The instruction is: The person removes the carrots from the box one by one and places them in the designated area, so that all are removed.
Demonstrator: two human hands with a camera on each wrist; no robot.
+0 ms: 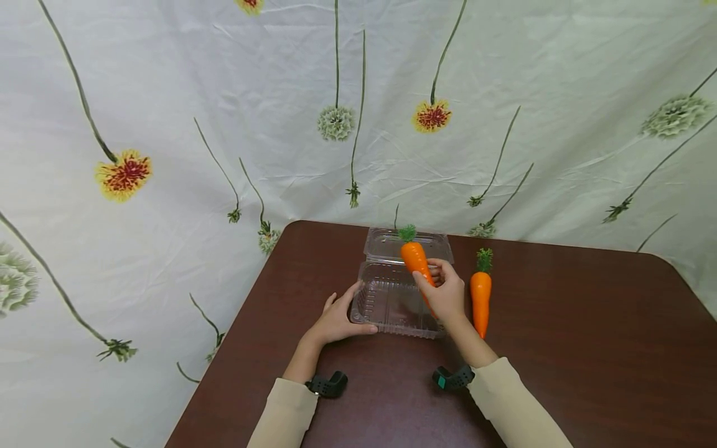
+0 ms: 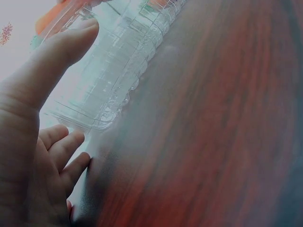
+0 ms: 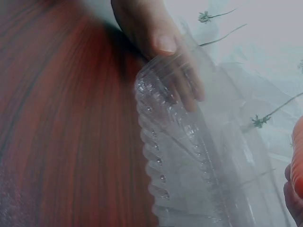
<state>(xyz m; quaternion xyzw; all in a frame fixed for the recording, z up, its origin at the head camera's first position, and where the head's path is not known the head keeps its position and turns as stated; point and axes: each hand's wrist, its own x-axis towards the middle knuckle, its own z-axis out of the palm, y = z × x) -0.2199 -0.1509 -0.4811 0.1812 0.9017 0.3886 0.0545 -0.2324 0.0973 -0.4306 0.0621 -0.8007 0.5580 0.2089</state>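
An orange carrot (image 1: 414,256) with a green frilly top is gripped in my right hand (image 1: 449,292). It leans over the clear plastic container (image 1: 394,326), top end up and away from me. My left hand (image 1: 338,320) rests at the container's near left corner, thumb along the front rim and fingers spread along the left side. In the left wrist view, that thumb (image 2: 71,45) lies nearly straight over the rim. A slice of the held carrot (image 3: 298,151) shows at the right edge of the right wrist view. The container's hinged lid (image 1: 383,244) lies back, away from me.
A second carrot (image 1: 480,298) lies on the dark brown table (image 1: 571,323) just right of my right hand, its green top pointing away. Behind the table's far edge hangs a white cloth (image 1: 280,81) printed with flowers. Each wrist wears a black band (image 1: 329,384).
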